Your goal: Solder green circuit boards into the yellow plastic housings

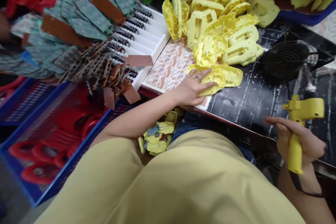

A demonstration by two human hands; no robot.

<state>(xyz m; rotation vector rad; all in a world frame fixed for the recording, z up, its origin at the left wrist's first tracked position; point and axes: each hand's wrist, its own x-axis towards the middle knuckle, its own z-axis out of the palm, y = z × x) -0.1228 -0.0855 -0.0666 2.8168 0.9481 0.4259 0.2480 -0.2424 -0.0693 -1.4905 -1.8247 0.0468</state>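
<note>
My left hand (193, 87) lies flat, fingers open, on a yellow shell (219, 77) at the near edge of the shell pile (223, 24). Right of the pile, my right hand (301, 143) grips a yellow screwdriver (299, 126).

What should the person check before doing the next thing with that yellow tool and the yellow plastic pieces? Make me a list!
1. Right hand grips the yellow screwdriver tool firmly: ok, fingers wrap its handle.
2. Left hand has a piece ready: ok, it rests flat on a yellow plastic shell at the bench edge.
3. Tool tip lined up with the shell: not ok, the tool is off to the side, apart from it.
4. Tool tip fitted properly: cannot tell, it is blurred.
5. Pile of yellow shells stays clear of the work spot: not ok, it crowds right up against the hand.
6. Tool cord free: cannot tell, only a short part shows.
</note>
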